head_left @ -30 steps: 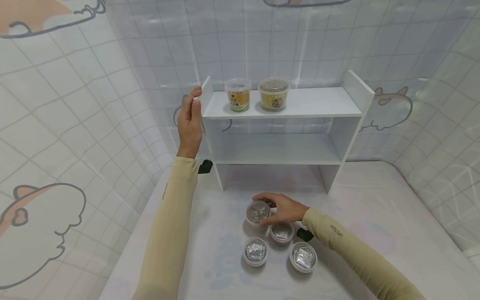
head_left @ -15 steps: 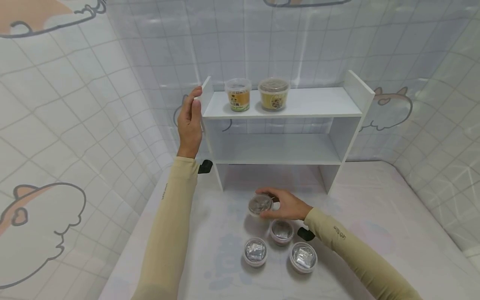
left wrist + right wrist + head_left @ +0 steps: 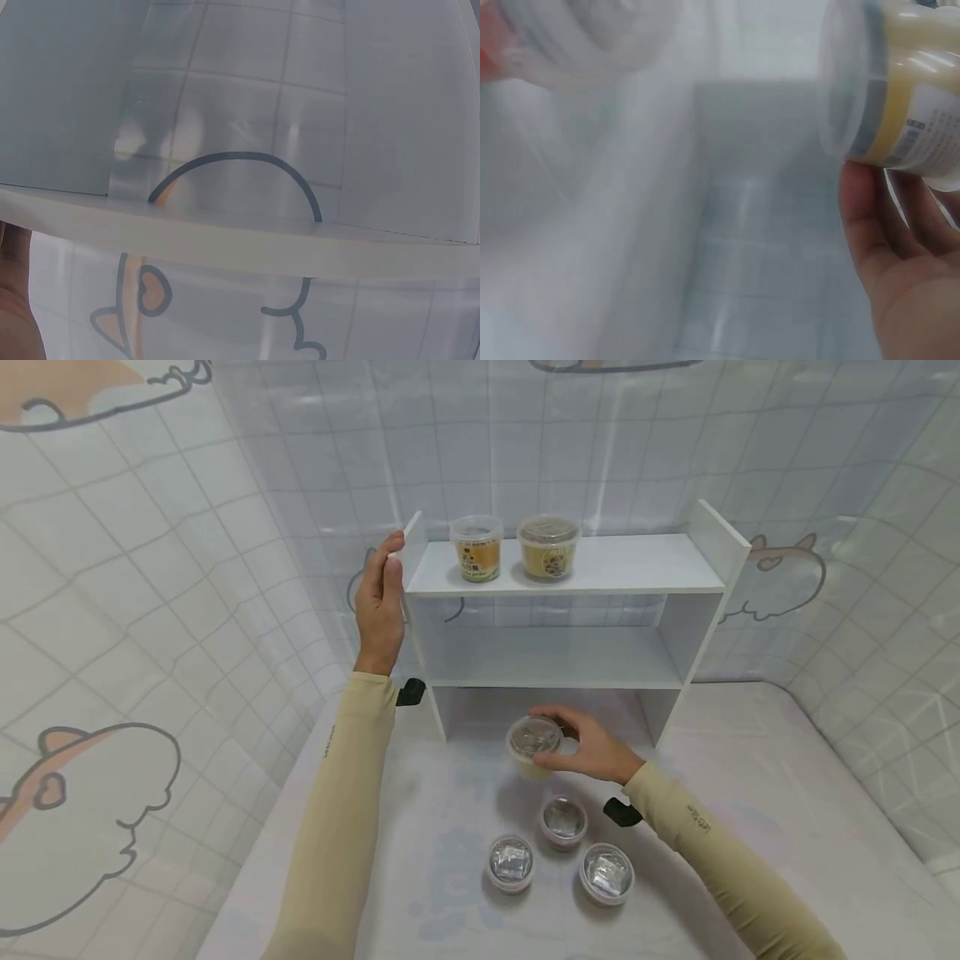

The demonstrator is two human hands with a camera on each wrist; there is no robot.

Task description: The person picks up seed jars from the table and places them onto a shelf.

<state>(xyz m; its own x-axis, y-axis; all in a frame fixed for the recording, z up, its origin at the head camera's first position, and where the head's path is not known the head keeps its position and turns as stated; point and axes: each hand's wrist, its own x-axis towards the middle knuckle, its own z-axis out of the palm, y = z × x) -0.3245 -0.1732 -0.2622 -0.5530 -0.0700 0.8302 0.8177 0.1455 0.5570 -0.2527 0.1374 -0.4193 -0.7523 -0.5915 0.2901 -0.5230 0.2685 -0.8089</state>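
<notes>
My right hand (image 3: 588,747) grips a round plastic tub (image 3: 531,750) with a clear lid, fingers on its far side and thumb on its near side. In the right wrist view, the tub (image 3: 911,90) shows a yellow band and a printed white label. It is raised off the table, in front of the shelf's lowest bay. At the upper left, my left hand (image 3: 380,610) lies along the left side panel of the white shelf (image 3: 562,657), fingers fairly straight and touching its front edge. The left wrist view catches part of that hand (image 3: 15,300) beside a white board.
Two lidded tubs, one orange-labelled (image 3: 477,550) and one yellow (image 3: 548,548), stand on the top shelf, left of its middle. Below my right hand, three small tubs (image 3: 564,822) (image 3: 512,863) (image 3: 607,874) with silvery packets stand on the table (image 3: 420,877).
My right hand has lifted the tub off the table and carried it away from me, slightly rightward, toward the shelf. My left hand has stayed in place.
</notes>
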